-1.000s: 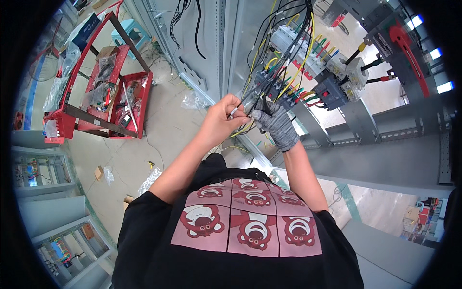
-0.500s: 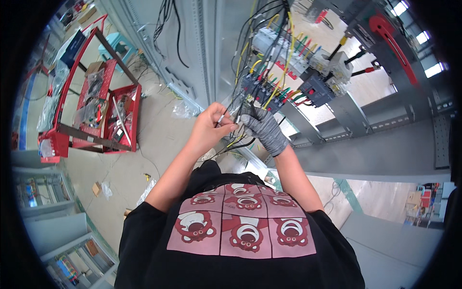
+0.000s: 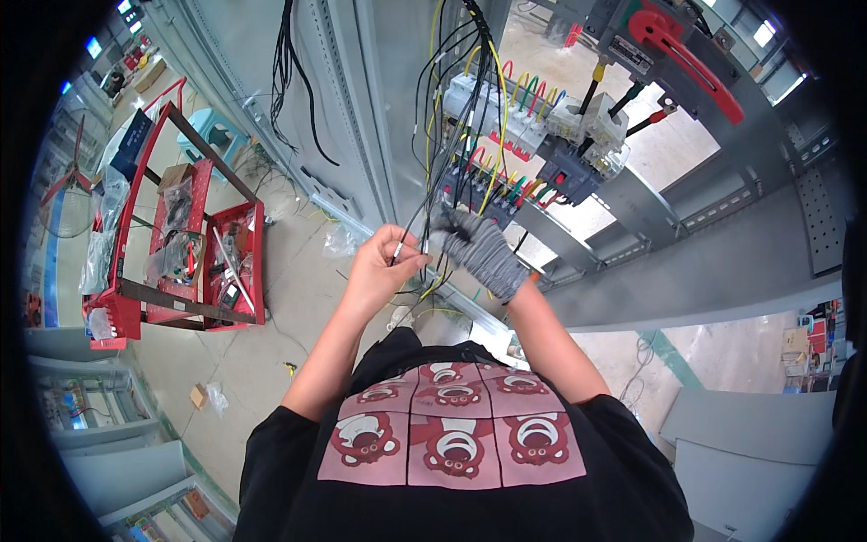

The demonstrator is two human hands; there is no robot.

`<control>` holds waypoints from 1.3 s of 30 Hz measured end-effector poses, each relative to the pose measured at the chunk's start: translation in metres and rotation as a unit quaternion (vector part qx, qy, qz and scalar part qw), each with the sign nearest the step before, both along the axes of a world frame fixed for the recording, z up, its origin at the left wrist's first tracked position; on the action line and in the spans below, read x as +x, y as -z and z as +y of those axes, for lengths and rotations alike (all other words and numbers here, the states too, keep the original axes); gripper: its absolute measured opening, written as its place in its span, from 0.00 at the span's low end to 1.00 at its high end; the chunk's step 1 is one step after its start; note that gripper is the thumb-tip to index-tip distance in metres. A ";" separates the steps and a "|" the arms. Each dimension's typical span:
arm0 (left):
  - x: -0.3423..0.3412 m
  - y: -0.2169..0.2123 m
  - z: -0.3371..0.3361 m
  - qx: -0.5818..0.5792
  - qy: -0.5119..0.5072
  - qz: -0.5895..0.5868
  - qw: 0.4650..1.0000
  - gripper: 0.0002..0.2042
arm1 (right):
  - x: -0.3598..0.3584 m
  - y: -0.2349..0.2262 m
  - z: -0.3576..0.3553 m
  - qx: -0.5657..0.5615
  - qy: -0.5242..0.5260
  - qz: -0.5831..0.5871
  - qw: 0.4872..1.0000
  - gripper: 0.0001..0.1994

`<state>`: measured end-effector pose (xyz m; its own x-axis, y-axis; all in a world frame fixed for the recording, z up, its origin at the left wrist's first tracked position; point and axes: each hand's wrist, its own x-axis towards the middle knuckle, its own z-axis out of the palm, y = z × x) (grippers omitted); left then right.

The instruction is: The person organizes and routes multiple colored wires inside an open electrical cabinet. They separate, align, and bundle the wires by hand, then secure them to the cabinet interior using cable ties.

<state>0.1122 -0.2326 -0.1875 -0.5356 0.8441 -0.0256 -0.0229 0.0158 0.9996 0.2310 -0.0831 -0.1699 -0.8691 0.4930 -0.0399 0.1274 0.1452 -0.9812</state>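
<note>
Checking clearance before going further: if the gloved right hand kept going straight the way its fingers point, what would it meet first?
The right hand points up-left, at the thin wires it already pinches together with the left hand. Beyond them, probably the dark breaker block on the grey panel rail, though depth is unclear.

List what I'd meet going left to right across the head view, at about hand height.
Red tool cart → left hand pinching a black wire → right hand in a grey glove → row of breakers with coloured wires → grey metal rail.
</note>
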 end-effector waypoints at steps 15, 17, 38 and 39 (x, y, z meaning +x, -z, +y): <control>-0.020 -0.007 -0.016 0.021 0.045 -0.025 0.998 0.07 | 0.012 0.044 0.006 0.017 0.016 0.007 1.000 0.12; -0.035 -0.019 -0.024 0.011 0.005 -0.028 1.000 0.07 | 0.013 0.045 0.007 0.023 0.024 -0.007 0.999 0.11; -0.049 -0.091 -0.036 0.047 0.044 -0.136 0.989 0.08 | 0.005 0.061 0.043 0.068 0.198 0.072 0.975 0.11; -0.049 -0.092 -0.036 0.042 0.045 -0.128 0.990 0.08 | -0.001 0.051 0.050 0.060 0.216 0.131 0.966 0.11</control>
<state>0.0631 -0.2689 -0.0955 -0.4429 0.8932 -0.0779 -0.2785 -0.0545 0.9589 0.2297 -0.0329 -0.2205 -0.5547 0.7988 0.2330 -0.0494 0.2479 -0.9675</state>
